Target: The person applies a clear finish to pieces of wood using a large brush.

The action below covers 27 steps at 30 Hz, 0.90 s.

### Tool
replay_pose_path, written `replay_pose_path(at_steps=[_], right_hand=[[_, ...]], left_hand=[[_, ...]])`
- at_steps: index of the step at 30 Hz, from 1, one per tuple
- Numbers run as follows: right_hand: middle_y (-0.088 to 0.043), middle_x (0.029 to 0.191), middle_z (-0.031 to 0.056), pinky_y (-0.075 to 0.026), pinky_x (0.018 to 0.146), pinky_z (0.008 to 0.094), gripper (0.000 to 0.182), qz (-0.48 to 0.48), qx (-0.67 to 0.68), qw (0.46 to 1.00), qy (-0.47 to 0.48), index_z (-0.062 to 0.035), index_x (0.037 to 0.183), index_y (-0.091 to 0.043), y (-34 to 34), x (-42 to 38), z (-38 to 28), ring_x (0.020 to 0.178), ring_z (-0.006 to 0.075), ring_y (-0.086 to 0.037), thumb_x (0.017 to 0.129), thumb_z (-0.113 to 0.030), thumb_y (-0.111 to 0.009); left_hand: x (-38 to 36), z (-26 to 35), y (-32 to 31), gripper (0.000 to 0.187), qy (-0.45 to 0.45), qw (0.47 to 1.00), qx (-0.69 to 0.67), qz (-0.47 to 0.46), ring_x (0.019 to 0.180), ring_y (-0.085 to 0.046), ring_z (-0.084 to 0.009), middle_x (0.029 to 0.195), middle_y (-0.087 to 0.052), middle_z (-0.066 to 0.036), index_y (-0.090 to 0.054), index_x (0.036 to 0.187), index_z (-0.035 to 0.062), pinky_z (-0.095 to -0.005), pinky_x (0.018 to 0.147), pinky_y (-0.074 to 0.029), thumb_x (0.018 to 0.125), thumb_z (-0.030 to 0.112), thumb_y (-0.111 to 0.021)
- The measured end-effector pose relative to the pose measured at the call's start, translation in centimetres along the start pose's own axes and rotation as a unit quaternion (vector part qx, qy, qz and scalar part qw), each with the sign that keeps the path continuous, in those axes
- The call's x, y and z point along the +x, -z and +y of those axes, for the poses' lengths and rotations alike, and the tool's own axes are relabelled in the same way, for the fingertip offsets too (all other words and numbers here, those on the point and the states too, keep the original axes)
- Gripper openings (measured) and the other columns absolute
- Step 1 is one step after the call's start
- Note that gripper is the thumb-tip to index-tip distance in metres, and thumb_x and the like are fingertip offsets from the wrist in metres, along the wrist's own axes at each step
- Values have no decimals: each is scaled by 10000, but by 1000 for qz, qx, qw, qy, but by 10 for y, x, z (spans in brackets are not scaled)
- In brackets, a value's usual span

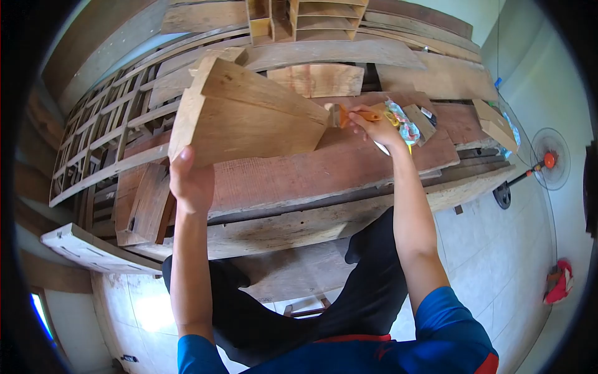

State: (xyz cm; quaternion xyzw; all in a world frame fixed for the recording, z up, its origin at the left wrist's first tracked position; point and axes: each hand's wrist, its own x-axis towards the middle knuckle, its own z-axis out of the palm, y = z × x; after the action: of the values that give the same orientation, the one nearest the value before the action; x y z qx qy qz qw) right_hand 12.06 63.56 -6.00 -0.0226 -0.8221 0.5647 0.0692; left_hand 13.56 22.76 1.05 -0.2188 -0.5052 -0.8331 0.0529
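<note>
My left hand is closed on the near left corner of a pale wooden box, its thumb over the edge. The box is tilted above the reddish-brown plank, with a broad side turned up. In my right hand is a paintbrush with an orange handle, held at the box's right end. The bristles point left, right at that end. Just beyond my right hand lie a patterned cloth and a small piece of cardboard.
A wooden shelf unit stands at the back. Slatted wooden frames lie at the left, and a short wooden block sits nearer. An open cardboard box rests at the right end. A fan stands on the right.
</note>
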Motion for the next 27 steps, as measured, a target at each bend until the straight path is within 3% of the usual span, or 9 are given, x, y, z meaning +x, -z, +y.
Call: replay_pose_path(at_steps=[3,4,10,13,15,18,21,22,27], right_hand=[[-664,770,-13,-449,511,218,238,19,0,1000,-15,-58,996,-678,-7,-4,-27,655,57,-604,972,-290,-631],[-634,692,0,-427,496,211,279,28,29,998,49,-38,965,-669,-7,0,-29,605,62,-593,987,-308,-599],[-613,645,51,-370,455,221,428,26,264,958,112,-25,918,-649,-10,-41,-123,544,123,-591,1015,-417,-508],[-620,655,86,-369,450,229,468,-54,342,921,180,-18,959,-645,-23,-65,-154,552,140,-599,1029,-447,-471],[-658,711,131,-403,455,244,490,-119,383,892,211,-14,1018,-640,-30,-77,-166,578,157,-622,1045,-453,-425],[-696,781,169,-467,462,264,477,-190,454,839,231,-16,1077,-644,-48,-92,-184,621,180,-665,1051,-433,-414],[-702,799,175,-486,462,277,468,-174,367,881,244,-12,1102,-641,-41,-92,-185,647,188,-682,1050,-422,-423],[-688,748,141,-443,451,249,445,-152,374,887,225,-8,1053,-660,-35,-91,-185,617,172,-665,1028,-415,-483],[-596,608,39,-337,440,211,367,29,234,971,45,-33,873,-676,-1,-53,-137,523,115,-577,961,-376,-576]], left_hand=[[1,-1,8,806,12,998,-25,-47,1305,-443,-295,1414,-469,-140,-384,1454,43,-460,1092,-336,808,482,-583],[0,-1,8,842,22,998,-32,-49,1298,-450,-297,1404,-477,-135,-387,1453,53,-466,1092,-338,764,484,-608],[2,5,24,962,55,993,-15,-104,1282,-466,-317,1378,-484,-153,-371,1453,64,-475,1073,-370,638,478,-670],[4,8,25,1018,56,989,12,-140,1273,-473,-292,1367,-487,-148,-368,1440,33,-440,1079,-362,587,467,-717],[2,12,9,1022,56,988,0,-142,1263,-476,-245,1332,-504,-135,-392,1398,-10,-371,1085,-339,558,436,-765],[2,17,-2,1035,51,989,11,-142,1224,-508,-229,1296,-527,-135,-408,1372,-45,-345,1066,-352,541,448,-779],[1,16,-2,1034,44,989,12,-144,1190,-531,-225,1268,-543,-139,-425,1348,-68,-330,1042,-372,529,447,-790],[1,14,2,1028,45,987,12,-151,1191,-529,-223,1268,-543,-140,-431,1344,-68,-328,1040,-374,529,445,-789],[0,15,9,1007,58,983,21,-174,1189,-529,-223,1266,-542,-147,-445,1335,-71,-322,1035,-377,537,444,-779]])
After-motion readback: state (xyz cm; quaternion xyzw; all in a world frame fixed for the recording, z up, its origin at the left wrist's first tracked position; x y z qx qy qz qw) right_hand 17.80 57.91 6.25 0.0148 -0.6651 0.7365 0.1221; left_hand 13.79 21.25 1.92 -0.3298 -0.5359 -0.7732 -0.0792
